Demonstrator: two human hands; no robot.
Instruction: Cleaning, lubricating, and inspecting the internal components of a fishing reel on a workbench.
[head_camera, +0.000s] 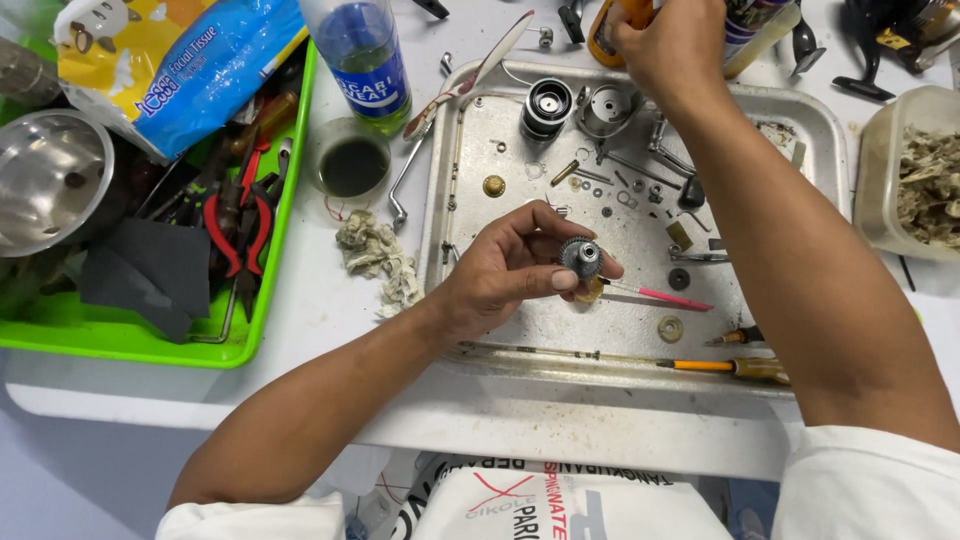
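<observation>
Mid-teardown of small mechanical parts: left hand (500, 275) pinching a small dark toothed metal gear (581, 256) between thumb and fingertips above the scuffed rectangular metal tray (445, 200), a thin pink-handled pick (655, 295) lying just beside it on the tray floor. Right hand (668, 45) reaching to the tray's far edge, curled around an orange-and-dark object (612, 25) mostly hidden, so cannot tell the grip or what it is. Next move likely calls for a steady gear held clear of the loose washers and screws (625, 190) scattered over the tray, plus the black cylindrical spool (547, 105) left undisturbed.
</observation>
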